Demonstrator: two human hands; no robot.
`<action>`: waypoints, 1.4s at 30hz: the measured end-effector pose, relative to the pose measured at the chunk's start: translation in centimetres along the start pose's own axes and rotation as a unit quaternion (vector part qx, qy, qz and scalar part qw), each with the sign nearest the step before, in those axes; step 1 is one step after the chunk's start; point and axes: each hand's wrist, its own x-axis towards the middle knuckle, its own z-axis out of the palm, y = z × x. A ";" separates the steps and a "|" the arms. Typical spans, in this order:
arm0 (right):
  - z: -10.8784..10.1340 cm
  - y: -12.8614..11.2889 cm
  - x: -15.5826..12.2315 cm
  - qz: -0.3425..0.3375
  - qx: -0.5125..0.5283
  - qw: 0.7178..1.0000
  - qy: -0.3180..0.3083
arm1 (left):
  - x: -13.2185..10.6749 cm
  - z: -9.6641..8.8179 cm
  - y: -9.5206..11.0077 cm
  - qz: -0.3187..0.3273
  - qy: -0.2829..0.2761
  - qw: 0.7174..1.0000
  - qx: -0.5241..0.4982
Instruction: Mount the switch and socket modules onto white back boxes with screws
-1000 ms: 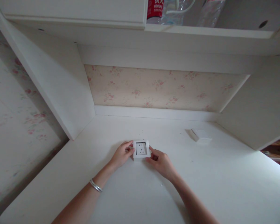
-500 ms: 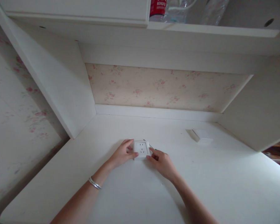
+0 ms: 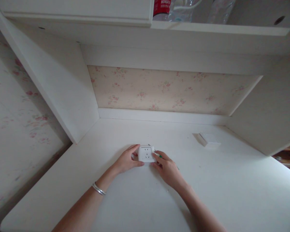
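Observation:
A white wall socket (image 3: pixel 147 153) sits between my two hands on the white desktop, its face with several slots turned up toward me. My left hand (image 3: pixel 128 160) grips its left side, thumb along the lower edge and fingers at the upper left corner. At the right side, my right hand (image 3: pixel 166 166) has its fingers closed on the socket, one fingertip on the face near the right edge and the thumb at the lower corner. A small green piece (image 3: pixel 160 156) shows by the right fingers; the rest of it is mostly hidden, so its kind is unclear.
A small white box-like piece (image 3: pixel 209 139) lies on the desktop (image 3: pixel 232 187) farther right. White side panels stand left and right. An overhead shelf (image 3: pixel 219 28) holds a bottle with a red label (image 3: pixel 161 7) and clear plastic items. Floral wallpaper (image 3: pixel 159 88) covers the back.
My right fingers have shifted onto the socket's face and more of the green piece shows. My left thumb has slid to the socket's lower edge. The socket has barely moved.

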 end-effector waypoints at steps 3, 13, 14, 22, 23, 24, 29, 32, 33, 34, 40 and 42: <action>0.0 0.0 0.0 -0.016 -0.007 1.000 0.001 | 0.0 0.0 0.0 0.003 0.006 1.000 0.005; 0.0 0.0 -0.2 -0.011 0.001 1.000 0.004 | 0.0 0.1 -0.4 0.019 0.008 0.999 0.027; 0.0 0.0 -0.2 -0.010 0.001 1.000 0.004 | 0.1 0.1 -0.4 0.016 0.006 1.000 0.026; -0.1 -0.2 -0.2 -0.010 0.003 1.000 -0.001 | 0.1 -0.1 -0.4 0.020 -0.008 0.999 0.024; -0.1 -0.1 -0.2 -0.010 0.002 1.000 0.000 | 0.1 -0.1 -0.4 0.020 -0.007 0.999 0.026; -0.1 -0.1 -0.2 -0.011 0.001 1.000 0.000 | 0.1 -0.1 -0.3 0.020 -0.006 0.999 0.027; -0.1 -0.1 -0.2 -0.008 -0.010 1.000 0.001 | 0.0 -0.1 -0.2 0.021 -0.010 0.999 0.023; -0.1 -0.1 -0.1 -0.009 -0.020 1.000 0.003 | 0.0 -0.1 0.0 0.023 -0.008 0.999 0.031; -0.1 -0.1 -0.1 -0.008 -0.022 1.000 0.003 | 0.0 -0.1 0.1 0.023 -0.007 0.999 0.033; -0.1 -0.1 -0.1 -0.008 -0.023 1.000 0.001 | 0.0 -0.1 0.1 0.024 -0.007 0.999 0.034; -0.2 -0.2 -0.1 -0.003 -0.020 1.000 0.002 | 0.1 0.0 0.1 0.022 -0.011 0.999 0.032; -0.2 -0.2 -0.1 0.001 -0.018 1.000 0.004 | 0.1 0.0 0.1 0.021 -0.012 0.999 0.032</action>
